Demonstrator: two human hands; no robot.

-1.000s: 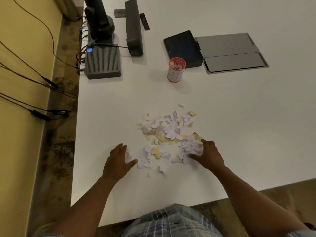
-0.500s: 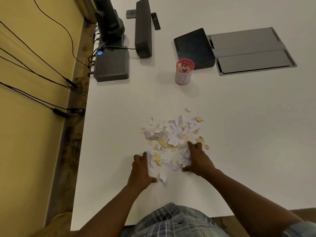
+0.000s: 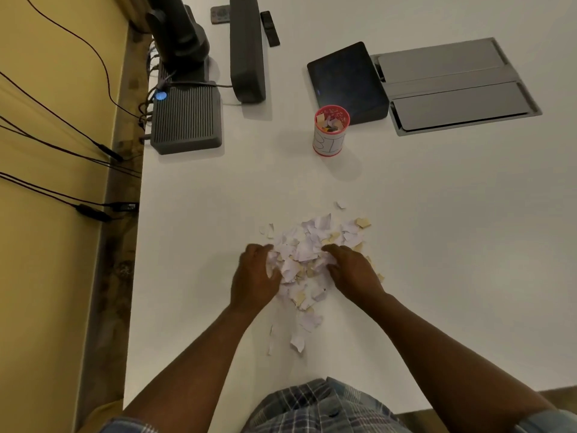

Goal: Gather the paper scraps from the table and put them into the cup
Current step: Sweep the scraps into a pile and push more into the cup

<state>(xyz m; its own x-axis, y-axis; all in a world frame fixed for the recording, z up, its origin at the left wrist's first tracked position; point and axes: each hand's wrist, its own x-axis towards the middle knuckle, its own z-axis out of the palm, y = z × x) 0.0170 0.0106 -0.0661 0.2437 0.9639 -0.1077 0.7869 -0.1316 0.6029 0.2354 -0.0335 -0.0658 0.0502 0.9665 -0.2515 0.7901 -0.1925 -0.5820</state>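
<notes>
Behind the cup (image 3: 329, 132), already part-filled with scraps, a tablet (image 3: 346, 79) and a router (image 3: 186, 120) are set on the table (image 3: 437, 229), while the scraps (image 3: 307, 254) are gripped between left hand (image 3: 254, 278) and right hand (image 3: 354, 270), fingers curled.

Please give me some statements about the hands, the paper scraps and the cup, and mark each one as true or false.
1. Both hands, the left hand and the right hand, touch the pile of paper scraps. True.
2. The cup lies on its side. False: it stands upright.
3. The cup already holds some scraps. True.
4. The cup stands between the two hands. False: it stands beyond the pile, apart from them.
</notes>
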